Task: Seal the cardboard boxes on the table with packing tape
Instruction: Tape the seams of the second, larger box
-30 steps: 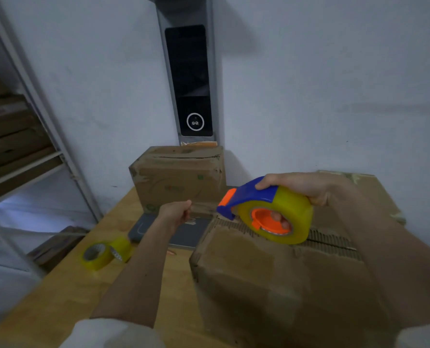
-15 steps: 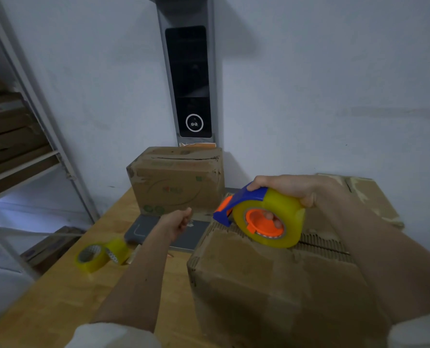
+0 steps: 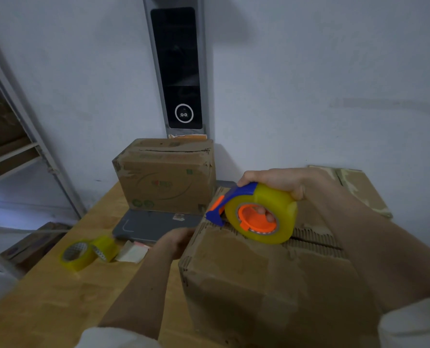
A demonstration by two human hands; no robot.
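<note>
Tape sits at the far left end of the near box's (image 3: pixel 246 285) top seam, and that is where we stand in the job. Our right hand (image 3: pixel 281 180) grips the dispenser (image 3: pixel 256 214) from above, fingers curled through the orange core, with its blue nose touching the box's far corner. Our left hand (image 3: pixel 176 241) rests against the box's left side near the top edge; its fingers are blurred, so we cannot tell whether they are curled or flat.

We judge the box to be worn and soft. Its top shows stripped corrugation along the seam, so tape may bond poorly there and needs firm, even pressure. The walls will likely flex, so we brace low on the side, not on the flaps. The dispenser looks light and rigid; holding it by the roll gives us control of its angle.

A second box (image 3: pixel 166 177) stands upright at the back of the tabletop (image 3: pixel 45 305), well apart from our hands, its top seam still showing a dark gap. Two loose rolls (image 3: pixel 88 252) lie on the tabletop to the left, beside a grey flat slab (image 3: pixel 153 226).
</note>
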